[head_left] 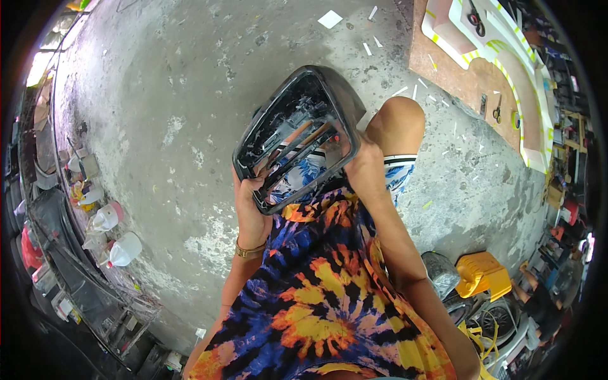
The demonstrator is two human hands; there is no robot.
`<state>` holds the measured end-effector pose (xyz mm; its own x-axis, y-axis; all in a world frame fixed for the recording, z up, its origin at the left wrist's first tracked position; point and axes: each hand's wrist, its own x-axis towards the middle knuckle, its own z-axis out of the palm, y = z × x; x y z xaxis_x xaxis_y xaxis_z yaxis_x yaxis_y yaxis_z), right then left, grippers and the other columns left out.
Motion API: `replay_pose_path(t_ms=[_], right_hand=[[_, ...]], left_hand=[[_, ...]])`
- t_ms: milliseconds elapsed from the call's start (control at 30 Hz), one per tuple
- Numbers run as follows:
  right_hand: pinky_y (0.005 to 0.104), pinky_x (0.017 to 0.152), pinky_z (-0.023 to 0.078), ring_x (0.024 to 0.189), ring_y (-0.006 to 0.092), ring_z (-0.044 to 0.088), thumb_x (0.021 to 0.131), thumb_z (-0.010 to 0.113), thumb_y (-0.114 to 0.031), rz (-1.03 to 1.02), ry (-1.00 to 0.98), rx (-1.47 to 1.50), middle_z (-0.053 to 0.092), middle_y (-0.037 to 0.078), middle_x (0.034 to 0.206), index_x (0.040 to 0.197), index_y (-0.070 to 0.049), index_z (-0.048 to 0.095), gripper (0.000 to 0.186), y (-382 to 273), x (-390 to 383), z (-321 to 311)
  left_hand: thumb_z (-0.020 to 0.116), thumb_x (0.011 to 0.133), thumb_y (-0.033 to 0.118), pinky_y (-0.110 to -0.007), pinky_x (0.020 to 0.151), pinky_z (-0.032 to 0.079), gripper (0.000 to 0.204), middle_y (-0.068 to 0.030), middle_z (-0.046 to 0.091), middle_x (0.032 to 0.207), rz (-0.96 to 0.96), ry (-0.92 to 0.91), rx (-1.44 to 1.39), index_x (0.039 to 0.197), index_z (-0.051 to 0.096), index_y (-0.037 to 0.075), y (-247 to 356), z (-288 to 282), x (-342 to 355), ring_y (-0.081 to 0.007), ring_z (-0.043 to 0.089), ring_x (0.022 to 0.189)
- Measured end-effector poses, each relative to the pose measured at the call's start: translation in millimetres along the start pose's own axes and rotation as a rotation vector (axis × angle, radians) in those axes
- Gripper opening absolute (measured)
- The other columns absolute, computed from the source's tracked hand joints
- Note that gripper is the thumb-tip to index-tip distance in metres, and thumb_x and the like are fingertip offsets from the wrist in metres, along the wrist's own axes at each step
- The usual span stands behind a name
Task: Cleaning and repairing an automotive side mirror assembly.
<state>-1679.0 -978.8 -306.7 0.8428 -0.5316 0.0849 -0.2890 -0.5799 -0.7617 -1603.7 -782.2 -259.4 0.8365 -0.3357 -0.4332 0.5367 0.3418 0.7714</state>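
Observation:
Between both hands I hold a black, hollow shell with a rounded-triangle rim, like a car side-mirror housing, above my lap. Its open side faces up, and pale scuffs mark the inside. Bars cross its lower part, with gaps that show my patterned shorts. My left hand grips the lower left corner, thumb over the rim. The right side rests in my right hand, whose fingers are mostly hidden behind the shell. Brownish narrow shapes show through the gaps; I cannot tell what they are.
White panels edged with yellow tape lie on a brown board at upper right, with scissors. White scraps dot the concrete floor. Jugs stand left. A yellow plastic piece and another person are at lower right.

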Motion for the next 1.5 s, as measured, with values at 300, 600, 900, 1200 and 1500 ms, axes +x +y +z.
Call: replay_pose_path(t_ms=[300, 600, 900, 1200, 1500], right_hand=[[0.049, 0.069, 0.05, 0.08, 0.0446, 0.061, 0.075, 0.059, 0.004, -0.067, -0.115, 0.102, 0.064, 0.024, 0.091, 0.103, 0.0, 0.064, 0.029, -3, 5, -5], [0.048, 0.068, 0.05, 0.075, 0.045, 0.061, 0.082, 0.063, -0.006, -0.065, -0.068, 0.004, 0.064, 0.023, 0.08, 0.099, -0.001, 0.064, 0.017, 2, 14, 1], [0.0377, 0.067, 0.052, 0.077, 0.0379, 0.065, 0.089, 0.059, -0.004, 0.0, -0.051, -0.131, 0.066, 0.023, 0.087, 0.113, -0.008, 0.067, 0.026, 2, 22, 2], [0.0461, 0.064, 0.052, 0.072, 0.0396, 0.064, 0.084, 0.06, -0.005, -0.095, -0.003, 0.004, 0.065, 0.021, 0.079, 0.112, -0.016, 0.067, 0.031, -6, 19, 6], [0.0442, 0.07, 0.053, 0.081, 0.0385, 0.065, 0.085, 0.061, -0.005, 0.08, -0.09, 0.09, 0.067, 0.019, 0.093, 0.11, -0.014, 0.069, 0.027, -10, 16, 9]], left_hand=[[0.042, 0.077, 0.004, -0.039, 0.105, 0.042, 0.065, -0.0183, 0.054, 0.129, 0.018, 0.051, 0.042, 0.141, 0.032, 0.002, 5, 3, 4, -0.0285, 0.055, 0.119], [0.036, 0.073, -0.004, -0.041, 0.106, 0.042, 0.073, -0.0207, 0.046, 0.136, 0.06, -0.051, 0.003, 0.145, 0.026, 0.0, 10, 7, 10, -0.0328, 0.048, 0.13], [0.037, 0.072, -0.003, -0.042, 0.107, 0.041, 0.076, -0.0203, 0.044, 0.138, 0.056, -0.062, -0.013, 0.147, 0.024, 0.002, 9, 8, 8, -0.0323, 0.047, 0.131], [0.036, 0.074, -0.003, -0.042, 0.107, 0.04, 0.075, -0.0202, 0.043, 0.139, 0.071, -0.05, 0.017, 0.147, 0.023, 0.001, 7, 12, 7, -0.0319, 0.045, 0.133], [0.039, 0.077, 0.003, -0.041, 0.106, 0.044, 0.064, -0.0201, 0.049, 0.134, 0.111, -0.013, 0.064, 0.14, 0.031, 0.0, 3, 13, 6, -0.0322, 0.047, 0.132]])
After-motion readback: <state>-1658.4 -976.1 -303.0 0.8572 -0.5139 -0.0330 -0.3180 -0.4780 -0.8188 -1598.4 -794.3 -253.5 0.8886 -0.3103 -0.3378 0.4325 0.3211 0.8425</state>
